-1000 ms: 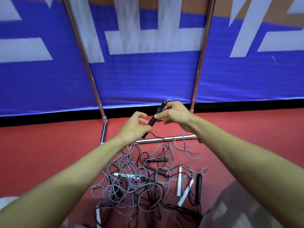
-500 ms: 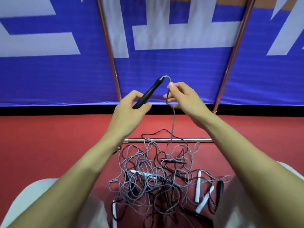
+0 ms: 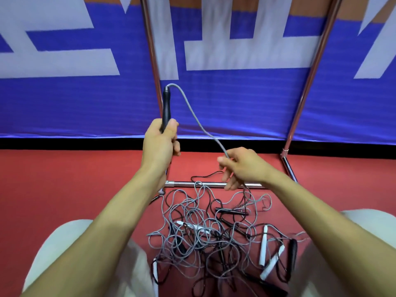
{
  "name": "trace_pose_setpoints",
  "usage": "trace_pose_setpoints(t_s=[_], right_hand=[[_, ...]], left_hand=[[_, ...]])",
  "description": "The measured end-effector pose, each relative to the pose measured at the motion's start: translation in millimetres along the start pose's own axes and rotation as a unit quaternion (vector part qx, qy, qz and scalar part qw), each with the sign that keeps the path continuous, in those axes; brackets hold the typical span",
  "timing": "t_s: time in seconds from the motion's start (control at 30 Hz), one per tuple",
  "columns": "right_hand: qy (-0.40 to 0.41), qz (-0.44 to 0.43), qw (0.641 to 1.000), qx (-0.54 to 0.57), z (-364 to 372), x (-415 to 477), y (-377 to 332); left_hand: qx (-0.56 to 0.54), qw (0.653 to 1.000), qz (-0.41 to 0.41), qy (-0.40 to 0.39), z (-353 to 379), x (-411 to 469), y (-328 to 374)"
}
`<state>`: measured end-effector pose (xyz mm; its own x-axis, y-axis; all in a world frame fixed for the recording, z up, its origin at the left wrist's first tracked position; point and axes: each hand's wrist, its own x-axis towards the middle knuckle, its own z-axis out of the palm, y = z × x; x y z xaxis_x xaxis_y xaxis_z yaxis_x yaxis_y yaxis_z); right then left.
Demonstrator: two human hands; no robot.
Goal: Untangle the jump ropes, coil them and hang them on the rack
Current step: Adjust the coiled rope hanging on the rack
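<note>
My left hand (image 3: 159, 144) grips a black jump-rope handle (image 3: 166, 108), held upright in front of the blue banner. A grey cord (image 3: 194, 113) arcs from the handle's top down to my right hand (image 3: 242, 166), which pinches it between thumb and fingers. Below that hand the cord drops into a tangled pile of grey and black jump ropes (image 3: 205, 234) on the red floor between my knees. Several white handles (image 3: 264, 245) and black handles (image 3: 292, 254) lie in the pile. The metal rack's base bar (image 3: 205, 183) lies just behind the pile.
The rack's two chrome uprights, left (image 3: 153, 54) and right (image 3: 308, 82), rise against a blue and white banner (image 3: 85, 99). Its right foot (image 3: 289, 168) runs toward me over the red floor (image 3: 64, 185). My knees in pale trousers (image 3: 64, 249) flank the pile.
My left hand has raised the black handle from a slant to upright. My right hand has slid down the grey cord, away from the handle's tip, drawing out a length of it.
</note>
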<state>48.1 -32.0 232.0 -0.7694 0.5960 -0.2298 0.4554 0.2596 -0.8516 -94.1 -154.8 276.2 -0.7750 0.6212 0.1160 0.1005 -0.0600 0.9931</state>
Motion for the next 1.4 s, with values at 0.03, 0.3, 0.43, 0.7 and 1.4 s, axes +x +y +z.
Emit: trace_pose_setpoints(t_s=[0.03,0.3,0.43,0.7,1.4], right_hand=[[0.017,0.004,0.999,0.037,-3.4,-3.8,-3.4],[0.123,-0.066,0.828,0.543,-29.9,-7.2,-36.2],[0.065,-0.043,0.756,0.650,-35.7,-6.4,-42.2],[0.086,-0.011,0.736,0.672,-40.2,-7.6,-38.4],[-0.099,-0.049,0.994,0.002,16.3,4.9,-6.8]], left_hand=[[0.014,1.000,-0.004,-0.004,-1.6,-0.5,-0.8],[0.126,0.977,-0.034,-0.170,22.1,-21.0,-17.3],[0.121,0.961,-0.067,-0.238,41.8,-32.0,-26.6],[0.090,0.946,-0.073,-0.304,57.8,-43.9,-34.1],[-0.437,0.874,-0.211,0.016,-11.8,-2.6,15.0]])
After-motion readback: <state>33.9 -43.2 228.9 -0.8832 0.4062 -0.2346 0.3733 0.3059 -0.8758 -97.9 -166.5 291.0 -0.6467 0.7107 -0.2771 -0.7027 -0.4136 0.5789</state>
